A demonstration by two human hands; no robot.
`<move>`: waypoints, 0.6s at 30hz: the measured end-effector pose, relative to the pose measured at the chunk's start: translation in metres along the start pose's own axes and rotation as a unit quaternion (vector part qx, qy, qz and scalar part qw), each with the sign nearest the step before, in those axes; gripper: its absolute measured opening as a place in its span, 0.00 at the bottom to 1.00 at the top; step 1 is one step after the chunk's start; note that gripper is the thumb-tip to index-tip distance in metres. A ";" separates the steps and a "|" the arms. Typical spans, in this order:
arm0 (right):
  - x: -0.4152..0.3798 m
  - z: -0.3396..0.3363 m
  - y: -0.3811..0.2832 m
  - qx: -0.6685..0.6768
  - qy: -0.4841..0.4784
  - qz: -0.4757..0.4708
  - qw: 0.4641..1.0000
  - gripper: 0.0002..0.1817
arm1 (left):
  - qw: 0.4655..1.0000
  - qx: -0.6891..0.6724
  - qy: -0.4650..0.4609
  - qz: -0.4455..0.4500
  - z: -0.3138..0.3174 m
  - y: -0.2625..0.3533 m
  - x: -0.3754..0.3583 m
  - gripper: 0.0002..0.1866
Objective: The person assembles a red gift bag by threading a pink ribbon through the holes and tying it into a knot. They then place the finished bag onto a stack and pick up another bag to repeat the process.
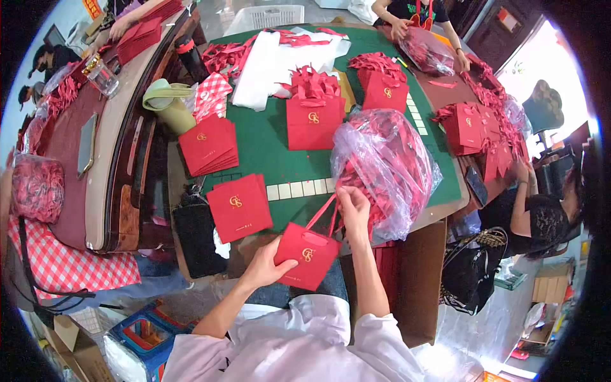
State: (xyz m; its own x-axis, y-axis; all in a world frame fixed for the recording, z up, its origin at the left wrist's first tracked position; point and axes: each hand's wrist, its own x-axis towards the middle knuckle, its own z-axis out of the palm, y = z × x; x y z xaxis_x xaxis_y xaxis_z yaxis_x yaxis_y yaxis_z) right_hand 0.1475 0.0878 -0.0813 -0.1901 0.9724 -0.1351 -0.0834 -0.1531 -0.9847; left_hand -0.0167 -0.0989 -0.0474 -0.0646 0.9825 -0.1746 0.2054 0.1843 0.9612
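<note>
A small red paper gift bag (312, 258) with a gold logo is tilted over my lap at the table's front edge. My left hand (272, 262) grips its left side, thumb across the front. Pinched in my right hand (354, 207) is the red ribbon handle (320, 213), drawn up from the bag's top. Just beyond my right hand lies a clear plastic sack full of red ribbons (388, 169). Flat red bags in a stack (238, 209) rest on the table left of the held one. Another fanned stack (209, 146) lies behind it.
On the green tabletop (254, 130) stand ribboned red bags (314, 121), more bags (385, 89) and white plastic sheeting (277, 67). A green cup (170, 105) and a dark bottle (191, 56) stand at left. Co-workers' hands (400, 30) show at the far side and right. A cardboard box (417, 280) stands below.
</note>
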 end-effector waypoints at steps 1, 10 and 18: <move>0.001 0.001 0.001 0.007 0.005 -0.010 1.000 0.09 | 1.000 -0.006 0.002 -0.016 -0.001 0.002 0.000 0.30; -0.056 0.018 0.005 -0.198 -0.062 -0.148 0.967 0.19 | 0.994 -0.074 0.079 -0.011 -0.016 -0.020 0.005 0.29; -0.088 0.051 0.000 0.068 -0.156 -0.006 0.985 0.20 | 0.997 0.037 0.040 0.056 -0.012 0.049 0.003 0.35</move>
State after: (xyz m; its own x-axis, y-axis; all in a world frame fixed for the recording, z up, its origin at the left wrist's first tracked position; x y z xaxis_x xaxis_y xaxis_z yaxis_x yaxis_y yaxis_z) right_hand 0.1140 -0.0065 -0.0638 -0.4786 0.8759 -0.0612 -0.2146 -0.1843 -0.9592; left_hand -0.0182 -0.0874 0.0016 -0.1144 0.9923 -0.0465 0.2870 0.0779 0.9548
